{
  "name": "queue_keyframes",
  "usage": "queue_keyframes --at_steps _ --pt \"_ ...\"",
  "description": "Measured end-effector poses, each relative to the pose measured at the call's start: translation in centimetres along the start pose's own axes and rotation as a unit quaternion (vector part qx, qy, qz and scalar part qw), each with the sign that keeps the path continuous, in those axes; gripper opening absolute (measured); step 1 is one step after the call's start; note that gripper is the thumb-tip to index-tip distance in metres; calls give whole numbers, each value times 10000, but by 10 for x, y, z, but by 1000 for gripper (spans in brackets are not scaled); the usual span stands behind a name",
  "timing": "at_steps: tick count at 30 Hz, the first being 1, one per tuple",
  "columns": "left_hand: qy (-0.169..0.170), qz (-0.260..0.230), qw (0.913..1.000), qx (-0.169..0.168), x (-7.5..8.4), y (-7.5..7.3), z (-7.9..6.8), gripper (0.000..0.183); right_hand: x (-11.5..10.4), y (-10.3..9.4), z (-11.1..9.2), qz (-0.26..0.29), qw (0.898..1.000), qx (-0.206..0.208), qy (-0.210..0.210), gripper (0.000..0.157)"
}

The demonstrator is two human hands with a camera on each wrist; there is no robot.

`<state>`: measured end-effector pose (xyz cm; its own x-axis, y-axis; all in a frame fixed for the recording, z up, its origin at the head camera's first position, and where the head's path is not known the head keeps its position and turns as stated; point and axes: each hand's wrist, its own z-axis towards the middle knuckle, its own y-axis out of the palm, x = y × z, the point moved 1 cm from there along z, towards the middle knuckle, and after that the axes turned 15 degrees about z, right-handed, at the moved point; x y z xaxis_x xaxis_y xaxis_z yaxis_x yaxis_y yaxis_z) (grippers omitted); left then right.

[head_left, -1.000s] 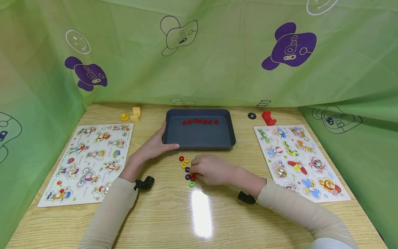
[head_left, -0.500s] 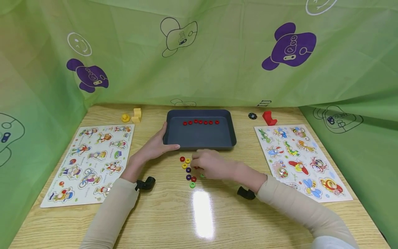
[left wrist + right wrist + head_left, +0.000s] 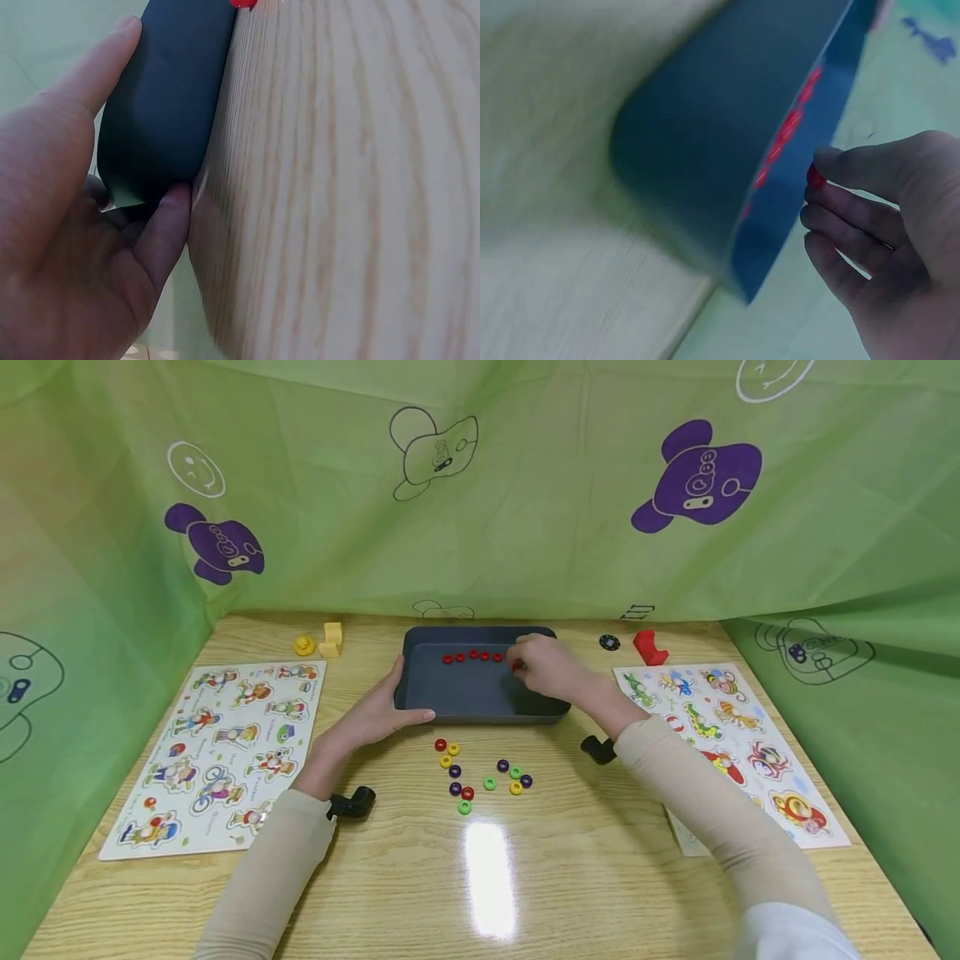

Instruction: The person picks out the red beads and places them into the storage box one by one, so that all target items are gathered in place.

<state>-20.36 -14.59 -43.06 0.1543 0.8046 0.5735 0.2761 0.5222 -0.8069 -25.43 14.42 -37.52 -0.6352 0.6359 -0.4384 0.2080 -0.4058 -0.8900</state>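
Observation:
A dark grey rectangular tray lies on the table with a row of several red ring-shaped beads along its far side. My left hand grips the tray's near left corner, thumb along the front rim and fingers at the left wall. Over the tray's right part, my right hand pinches a red bead between thumb and forefinger. This hand hides the right end of the row in the head view. In front of the tray lie loose beads, among them purple, yellow and green ones.
Picture puzzle boards lie at the left and right, the right one partly under the forearm. A yellow duck and a yellow block stand back left; a black disc and a red block back right.
My right hand has moved from the loose beads up over the tray's right side, carrying a red bead. The beads it covered on the table now show. The left hand stays at the tray.

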Motion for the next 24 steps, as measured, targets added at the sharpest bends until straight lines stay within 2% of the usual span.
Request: queue_keyframes --at_steps 5,8,11,17,24 --pt "-17 -50 10000 31 -2 1 0 114 26 -2 14 -236 9973 -229 655 24" --pt "13 -67 10000 39 -2 1 1 114 35 -2 18 -338 9930 -373 1072 28" --pt "38 -70 10000 56 -2 1 1 114 41 -2 20 -419 9897 -405 1308 29" --pt "11 -7 10000 59 -4 3 3 114 43 -2 22 -660 9875 -429 1362 25" --pt "-5 26 10000 39 -3 2 2 115 37 -4 17 -681 9903 -372 1152 18"
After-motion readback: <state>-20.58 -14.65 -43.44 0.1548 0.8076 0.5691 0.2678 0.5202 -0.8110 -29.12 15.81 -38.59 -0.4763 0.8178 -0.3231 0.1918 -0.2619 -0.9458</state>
